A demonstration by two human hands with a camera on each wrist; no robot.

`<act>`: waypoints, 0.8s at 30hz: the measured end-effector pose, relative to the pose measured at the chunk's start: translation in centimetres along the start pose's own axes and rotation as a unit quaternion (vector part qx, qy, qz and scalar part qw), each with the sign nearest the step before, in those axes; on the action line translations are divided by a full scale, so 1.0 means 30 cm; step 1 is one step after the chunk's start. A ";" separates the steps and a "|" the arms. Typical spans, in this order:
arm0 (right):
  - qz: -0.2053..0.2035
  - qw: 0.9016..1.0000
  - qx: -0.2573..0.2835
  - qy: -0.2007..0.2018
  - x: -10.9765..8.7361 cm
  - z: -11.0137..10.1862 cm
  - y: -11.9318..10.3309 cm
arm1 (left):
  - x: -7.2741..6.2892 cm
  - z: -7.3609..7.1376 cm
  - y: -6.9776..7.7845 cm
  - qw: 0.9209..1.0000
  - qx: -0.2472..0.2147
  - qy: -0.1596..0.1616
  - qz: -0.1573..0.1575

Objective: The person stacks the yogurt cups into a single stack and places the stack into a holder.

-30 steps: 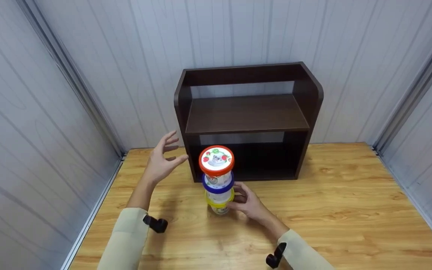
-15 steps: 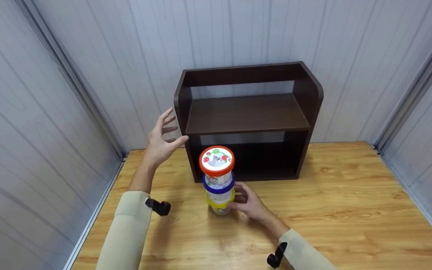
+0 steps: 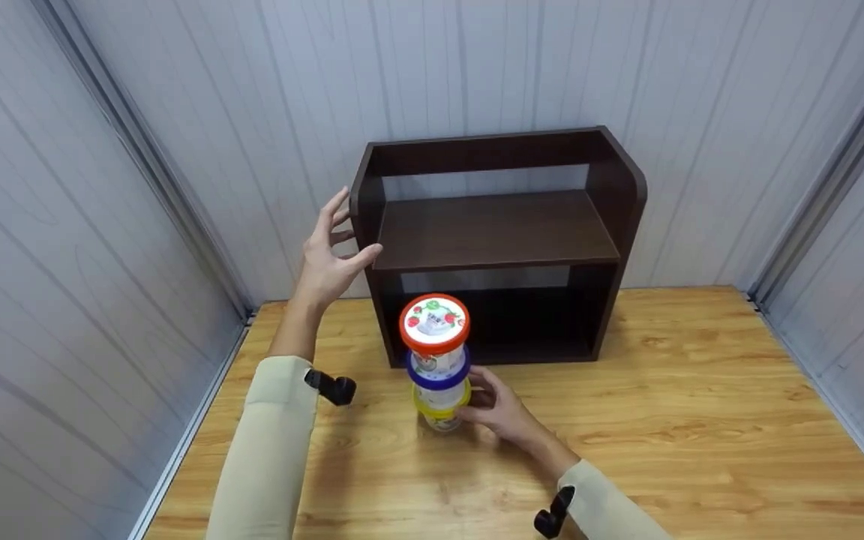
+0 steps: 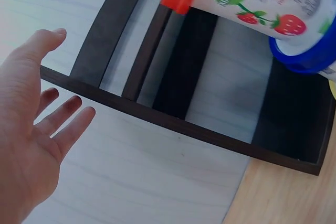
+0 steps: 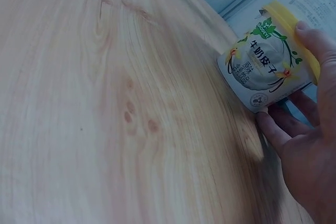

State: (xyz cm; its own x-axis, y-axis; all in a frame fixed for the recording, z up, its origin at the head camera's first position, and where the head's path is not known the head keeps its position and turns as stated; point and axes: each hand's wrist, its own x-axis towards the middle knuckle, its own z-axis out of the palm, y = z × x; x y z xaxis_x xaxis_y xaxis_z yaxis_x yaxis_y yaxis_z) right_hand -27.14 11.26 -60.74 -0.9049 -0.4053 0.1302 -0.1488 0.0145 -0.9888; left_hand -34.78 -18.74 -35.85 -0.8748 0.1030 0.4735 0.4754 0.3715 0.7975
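Observation:
Three lidded tubs stand stacked on the wooden surface. The red-lidded tub (image 3: 434,324) with strawberry pictures is on top, the blue-lidded tub (image 3: 439,372) in the middle and the yellow-lidded tub (image 3: 443,421) at the bottom. My right hand (image 3: 505,414) holds the bottom tub from the right; in the right wrist view its thumb lies at the yellow rim and its fingers reach low behind. Beside the upper left panel of a dark brown shelf unit (image 3: 499,229) is my left hand (image 3: 329,266), holding nothing, fingers spread. Whether it touches the panel I cannot tell.
The shelf unit has two levels and stands right behind the stack, near the back wall (image 3: 312,90). Pale panelled walls also close off the left and right sides. Light wood (image 3: 702,420) makes up the surface below.
My left hand has risen and moved away from me, from beside the stack's top to the shelf's upper left panel. The right hand and the stacked tubs have hardly moved.

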 end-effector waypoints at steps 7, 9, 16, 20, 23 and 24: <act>-0.011 1.000 -0.002 -0.005 0.001 0.001 0.000 | 0.033 -0.004 0.018 1.000 0.024 -0.004 0.001; -0.011 1.000 -0.002 -0.005 0.000 0.000 -0.001 | 0.040 -0.003 0.022 0.999 0.031 -0.009 -0.001; -0.013 1.000 0.004 0.004 0.004 0.008 -0.003 | 0.067 0.005 0.029 0.999 0.047 -0.021 -0.018; -0.012 1.000 0.002 0.013 0.002 0.018 0.002 | 0.073 0.007 0.027 0.998 0.042 -0.028 -0.034; -0.007 1.000 0.000 0.021 0.000 0.026 0.003 | 0.072 0.007 0.023 0.998 0.037 -0.032 -0.039; -0.006 1.000 0.002 0.024 0.000 0.028 0.002 | 0.071 0.007 0.022 0.998 0.038 -0.032 -0.039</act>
State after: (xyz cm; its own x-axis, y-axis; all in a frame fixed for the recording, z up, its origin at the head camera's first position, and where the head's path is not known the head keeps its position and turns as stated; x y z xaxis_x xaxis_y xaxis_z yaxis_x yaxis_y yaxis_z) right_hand -26.83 10.50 -60.86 -0.9207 -0.3620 0.1458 -0.1589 0.0063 -0.9873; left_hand -36.35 -18.09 -34.40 -0.9141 0.1288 0.3844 0.3993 0.4498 0.7989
